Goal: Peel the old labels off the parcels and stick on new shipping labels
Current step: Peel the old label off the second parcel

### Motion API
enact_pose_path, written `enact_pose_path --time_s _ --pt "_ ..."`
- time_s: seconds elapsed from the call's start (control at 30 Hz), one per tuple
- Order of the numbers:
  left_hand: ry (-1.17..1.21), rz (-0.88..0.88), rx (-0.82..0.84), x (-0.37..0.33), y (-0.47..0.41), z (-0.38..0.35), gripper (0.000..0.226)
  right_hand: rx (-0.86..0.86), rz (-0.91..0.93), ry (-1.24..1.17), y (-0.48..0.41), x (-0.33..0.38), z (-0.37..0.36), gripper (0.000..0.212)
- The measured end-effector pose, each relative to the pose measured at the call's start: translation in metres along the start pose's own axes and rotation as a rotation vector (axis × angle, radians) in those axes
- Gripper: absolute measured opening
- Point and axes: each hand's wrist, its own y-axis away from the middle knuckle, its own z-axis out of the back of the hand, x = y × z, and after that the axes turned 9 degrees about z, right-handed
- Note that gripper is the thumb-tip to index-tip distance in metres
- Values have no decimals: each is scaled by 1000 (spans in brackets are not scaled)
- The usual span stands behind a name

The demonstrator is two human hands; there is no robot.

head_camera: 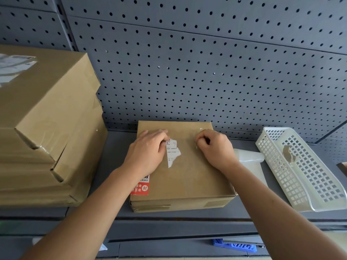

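Note:
A flat brown cardboard parcel [187, 177] lies on the grey shelf in front of me. A torn white remnant of the old label [172, 152] sticks to the middle of its top. My left hand [146, 152] rests on the parcel's left part, fingertips at the remnant's upper left edge. My right hand [216, 147] sits near the parcel's far right corner with its fingers curled, pinching at a small whitish scrap on the cardboard. A red-and-white seal sticker [140, 187] is at the parcel's near left edge.
A stack of larger cardboard boxes [47, 128] stands at the left, the top one bearing a label. A white plastic basket [304, 169] holding a crumpled scrap stands at the right, with a translucent white sheet [249, 158] beside it. Grey pegboard forms the back wall.

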Motion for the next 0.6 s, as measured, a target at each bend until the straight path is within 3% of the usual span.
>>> enact_pose_path --time_s 0.2,0.33,0.6 --pt "-1 -6 -3 1 0 -1 21 22 0 -1 2 3 1 16" --pt "-5 1 2 0 0 1 22 -46 -61 -191 2 -1 10 20" --pt "-7 4 9 0 1 2 24 107 214 -3 3 -6 16 13"
